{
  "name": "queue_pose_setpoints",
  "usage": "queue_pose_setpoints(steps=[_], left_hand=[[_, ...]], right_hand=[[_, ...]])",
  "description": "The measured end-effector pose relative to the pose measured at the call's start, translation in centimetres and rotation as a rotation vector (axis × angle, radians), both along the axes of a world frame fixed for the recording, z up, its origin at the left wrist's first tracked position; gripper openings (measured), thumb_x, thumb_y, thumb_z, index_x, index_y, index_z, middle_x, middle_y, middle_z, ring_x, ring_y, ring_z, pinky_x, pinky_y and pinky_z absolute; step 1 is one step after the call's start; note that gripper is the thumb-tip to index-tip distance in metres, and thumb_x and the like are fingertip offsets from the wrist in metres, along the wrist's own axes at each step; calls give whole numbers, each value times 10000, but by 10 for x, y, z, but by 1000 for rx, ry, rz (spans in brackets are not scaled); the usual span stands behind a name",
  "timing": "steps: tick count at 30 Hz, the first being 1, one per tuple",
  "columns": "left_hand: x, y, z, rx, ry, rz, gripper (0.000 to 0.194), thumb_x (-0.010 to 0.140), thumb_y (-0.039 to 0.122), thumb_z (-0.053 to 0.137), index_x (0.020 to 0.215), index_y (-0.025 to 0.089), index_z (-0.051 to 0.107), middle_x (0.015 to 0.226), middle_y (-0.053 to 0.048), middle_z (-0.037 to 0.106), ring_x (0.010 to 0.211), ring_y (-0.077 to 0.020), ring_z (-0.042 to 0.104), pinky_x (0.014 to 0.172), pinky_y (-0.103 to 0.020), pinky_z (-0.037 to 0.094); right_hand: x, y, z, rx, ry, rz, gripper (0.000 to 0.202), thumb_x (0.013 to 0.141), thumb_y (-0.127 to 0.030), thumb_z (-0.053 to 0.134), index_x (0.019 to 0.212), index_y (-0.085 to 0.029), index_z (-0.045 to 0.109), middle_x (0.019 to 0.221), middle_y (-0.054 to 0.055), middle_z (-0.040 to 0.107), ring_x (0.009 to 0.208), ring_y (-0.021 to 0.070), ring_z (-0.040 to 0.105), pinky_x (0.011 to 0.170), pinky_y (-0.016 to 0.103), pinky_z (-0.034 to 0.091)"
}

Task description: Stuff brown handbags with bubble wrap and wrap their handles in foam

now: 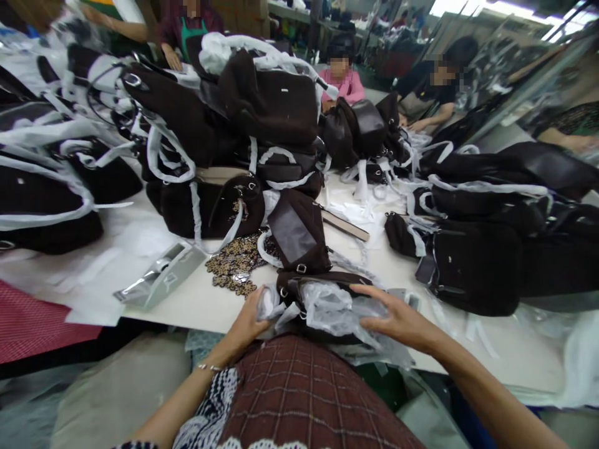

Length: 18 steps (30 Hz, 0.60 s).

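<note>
A dark brown handbag (337, 277) lies at the table's near edge, close to my body. Crumpled clear plastic (327, 305) covers its front and hangs over the edge. My left hand (250, 321) is closed around a whitish plastic-wrapped part at the bag's left side. On the other side, my right hand (397, 315) curves its thumb and fingers around the plastic. Just beyond stands a smaller brown bag (299, 234) with a smooth dark panel. A heap of patterned chain-like pieces (238, 262) lies to its left.
Brown bags with white-wrapped straps are piled at the back (271, 93), left (42, 193) and right (477, 262). A grey, shiny flat packet (161, 274) lies on the white table (187, 315). Several people work across the table, one in a pink top (349, 87).
</note>
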State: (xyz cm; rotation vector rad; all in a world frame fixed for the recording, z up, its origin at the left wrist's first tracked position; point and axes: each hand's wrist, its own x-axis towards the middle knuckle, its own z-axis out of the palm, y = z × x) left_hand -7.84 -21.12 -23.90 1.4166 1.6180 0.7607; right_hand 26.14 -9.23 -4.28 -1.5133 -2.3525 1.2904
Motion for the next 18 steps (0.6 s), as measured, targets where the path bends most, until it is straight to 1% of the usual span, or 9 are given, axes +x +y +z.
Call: queue_pose_setpoints(steps=[1, 3, 5, 7, 10, 11, 13, 15, 18], left_hand=[[1, 2, -1, 0, -60, 73, 902, 697, 273, 688, 1489, 157, 273, 1536, -179, 326, 1437, -313, 287, 1198, -504, 197], [1, 3, 2, -50, -234, 195, 912, 687, 313, 720, 1478, 155, 296, 1537, -180, 324, 1427, -316, 316, 1187, -489, 235], [-1, 3, 7, -140, -453, 290, 870, 690, 361, 750, 1450, 201, 358, 1542, -160, 336, 1410, -315, 355, 1122, -443, 359], [-2, 3, 11, -226, -604, 479, 717, 714, 401, 746, 1354, 230, 470, 1490, -142, 426, 1345, -299, 450, 973, -364, 482], [-1, 6, 11, -355, -703, 786, 507, 689, 389, 767, 1121, 203, 577, 1187, -107, 649, 1062, -240, 637, 733, -278, 517], [0, 7, 10, -401, -736, 815, 453, 674, 374, 777, 1047, 194, 592, 1057, -83, 685, 947, -222, 663, 682, -269, 509], [4, 10, 8, -474, -818, 757, 337, 690, 362, 764, 935, 181, 621, 875, -57, 698, 798, -210, 670, 640, -276, 505], [8, 11, 8, -537, -891, 657, 257, 730, 361, 732, 878, 165, 654, 814, -62, 702, 760, -217, 674, 666, -294, 522], [11, 7, 10, -634, -957, 596, 223, 742, 299, 727, 894, 143, 677, 810, -67, 716, 731, -219, 678, 686, -306, 540]], right_hand=[[-4, -1, 11, 38, 18, -27, 547, 775, -318, 676, 1311, -253, 585, 1355, 75, 588, 1249, 280, 539, 1087, 455, 400], [-14, -8, 29, 173, 51, -73, 348, 815, -348, 663, 1151, -260, 672, 1219, 63, 664, 1138, 262, 605, 1024, 415, 453], [-27, -20, 34, 254, 97, -41, 182, 884, -358, 599, 986, -254, 709, 1041, 51, 715, 974, 225, 659, 907, 355, 508], [-38, -31, 26, 274, 108, 79, 207, 942, -313, 515, 987, -248, 707, 987, 47, 722, 920, 203, 665, 854, 324, 515], [-49, -35, 0, 275, -113, 233, 272, 958, -202, 433, 1001, -215, 701, 970, 84, 716, 922, 224, 663, 849, 345, 503], [-50, -33, -7, 259, -227, 250, 279, 955, -187, 425, 963, -198, 703, 940, 102, 712, 897, 238, 666, 829, 355, 503], [-51, -27, -17, 223, -381, 259, 235, 938, -190, 465, 927, -172, 698, 919, 126, 702, 874, 263, 668, 806, 367, 504], [-51, -22, -21, 247, -351, 273, 195, 884, -188, 563, 1041, -156, 673, 1054, 142, 677, 985, 285, 642, 876, 386, 494], [-49, -20, -23, 315, -193, 306, 466, 775, -161, 675, 1230, -141, 575, 1274, 157, 567, 1158, 292, 544, 1000, 407, 449]])
